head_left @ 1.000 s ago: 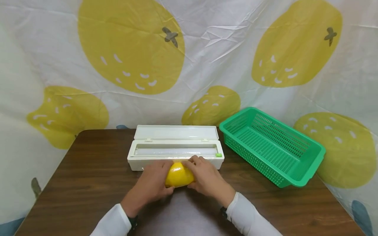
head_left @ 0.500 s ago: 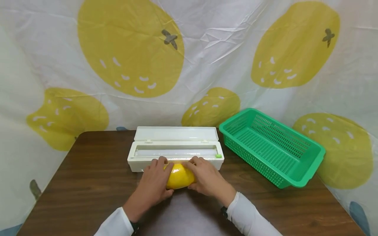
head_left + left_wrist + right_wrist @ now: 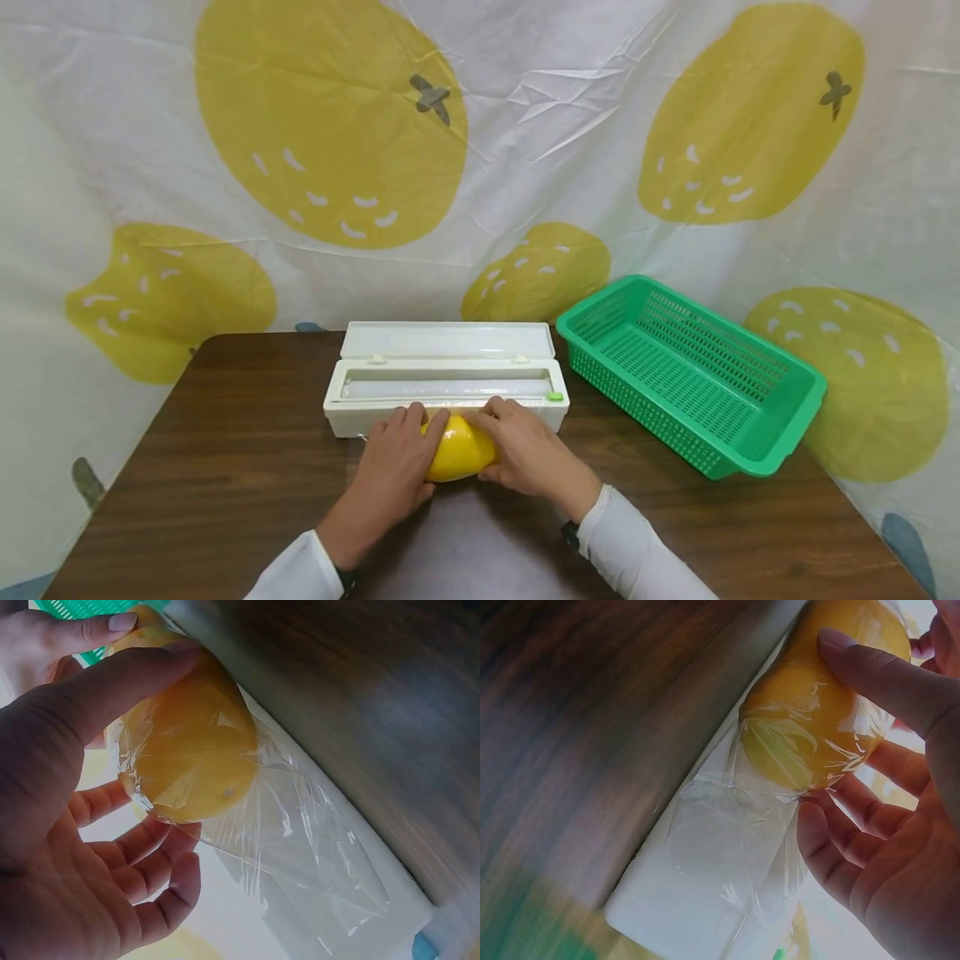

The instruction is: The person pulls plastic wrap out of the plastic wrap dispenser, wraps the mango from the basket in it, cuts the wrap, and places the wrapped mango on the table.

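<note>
A smooth yellow fruit (image 3: 461,451), its exact kind unclear, lies in front of the film dispenser (image 3: 447,367) under clear cling film (image 3: 304,825). The film wraps tightly over it and spreads out flat beyond both ends, as the wrist views show. My left hand (image 3: 396,460) holds the fruit's left end, thumb on the near side and fingers on the far side. At the right end my right hand (image 3: 534,457) grips it likewise, its thumb pressing the film in the right wrist view. The white dispenser has its lid up, with a film roll (image 3: 448,388) inside.
A green perforated basket (image 3: 690,375) stands at the right of the brown wooden table (image 3: 225,467). A small green slider (image 3: 555,397) sits at the dispenser's right front. Behind hangs a white sheet (image 3: 540,167) printed with yellow fruit.
The left hand has shifted its hold on the fruit slightly rightward, with its fingers now raised along the far side. The right hand stays almost still.
</note>
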The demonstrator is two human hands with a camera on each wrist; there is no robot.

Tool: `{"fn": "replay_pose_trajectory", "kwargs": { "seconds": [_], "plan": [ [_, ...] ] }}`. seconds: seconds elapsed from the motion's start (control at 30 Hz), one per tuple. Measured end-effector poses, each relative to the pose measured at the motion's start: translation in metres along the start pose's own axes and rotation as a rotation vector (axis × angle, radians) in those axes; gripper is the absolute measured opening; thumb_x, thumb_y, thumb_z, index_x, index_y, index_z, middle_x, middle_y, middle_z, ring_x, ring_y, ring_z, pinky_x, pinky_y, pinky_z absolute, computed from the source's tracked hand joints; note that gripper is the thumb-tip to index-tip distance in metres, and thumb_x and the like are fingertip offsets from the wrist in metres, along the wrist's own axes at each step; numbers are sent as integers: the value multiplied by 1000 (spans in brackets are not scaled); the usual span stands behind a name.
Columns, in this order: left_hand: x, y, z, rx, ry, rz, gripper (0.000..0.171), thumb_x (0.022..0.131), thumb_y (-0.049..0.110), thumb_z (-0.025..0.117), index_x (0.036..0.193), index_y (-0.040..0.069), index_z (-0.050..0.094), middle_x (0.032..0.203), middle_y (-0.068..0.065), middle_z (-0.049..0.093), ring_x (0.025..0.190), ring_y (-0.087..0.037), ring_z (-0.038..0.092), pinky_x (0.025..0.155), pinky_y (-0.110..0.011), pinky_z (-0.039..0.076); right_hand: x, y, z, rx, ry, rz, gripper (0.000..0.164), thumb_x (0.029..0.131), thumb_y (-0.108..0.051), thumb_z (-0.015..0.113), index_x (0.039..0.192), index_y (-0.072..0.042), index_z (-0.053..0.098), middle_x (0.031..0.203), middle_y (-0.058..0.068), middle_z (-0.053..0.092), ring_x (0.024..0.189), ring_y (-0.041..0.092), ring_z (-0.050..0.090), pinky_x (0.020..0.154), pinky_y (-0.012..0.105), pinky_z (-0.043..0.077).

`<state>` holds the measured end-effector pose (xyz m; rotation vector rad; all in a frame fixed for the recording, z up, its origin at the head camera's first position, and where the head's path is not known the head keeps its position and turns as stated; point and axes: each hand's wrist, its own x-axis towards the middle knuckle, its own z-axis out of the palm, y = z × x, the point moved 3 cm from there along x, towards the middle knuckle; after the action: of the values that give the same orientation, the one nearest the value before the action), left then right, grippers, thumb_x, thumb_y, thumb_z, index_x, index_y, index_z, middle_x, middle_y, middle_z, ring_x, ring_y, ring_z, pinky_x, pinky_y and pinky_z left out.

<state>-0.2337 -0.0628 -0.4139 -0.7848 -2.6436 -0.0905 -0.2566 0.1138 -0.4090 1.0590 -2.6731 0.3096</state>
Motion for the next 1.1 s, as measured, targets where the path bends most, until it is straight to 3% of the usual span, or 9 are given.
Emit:
{"fn": "replay_pose_trajectory", "kwargs": {
  "seconds": [0.47,0.77,0.9,1.1],
  "plan": [
    [0,2,-2,11,0,6,82,52,33,96,118,4,57,96,-20,58,84,-34,53,67,-47,51,0,0,0,-8,-2,-22,80,63,-28,90,135,-15,59,104,4,62,87,20,59,80,40,56],
    [1,-6,-1,-29,67,40,78,50,30,95,115,4,61,94,-19,61,81,-35,56,69,-49,53,0,1,2,3,28,-35,82,63,-31,89,136,-17,57,105,4,62,87,20,58,78,42,55],
    [0,-8,-3,-59,92,59,77,49,28,94,115,4,61,94,-19,62,81,-35,56,69,-50,53,-2,1,1,10,5,-16,89,63,-36,90,140,-14,51,108,6,62,90,22,59,82,44,55],
    [-1,-11,-4,-80,71,57,78,50,29,94,117,4,62,97,-19,63,83,-34,57,74,-50,54,-3,-2,-6,8,-40,11,98,62,-43,90,143,-12,45,116,9,63,93,26,59,86,47,55]
  ]
}}
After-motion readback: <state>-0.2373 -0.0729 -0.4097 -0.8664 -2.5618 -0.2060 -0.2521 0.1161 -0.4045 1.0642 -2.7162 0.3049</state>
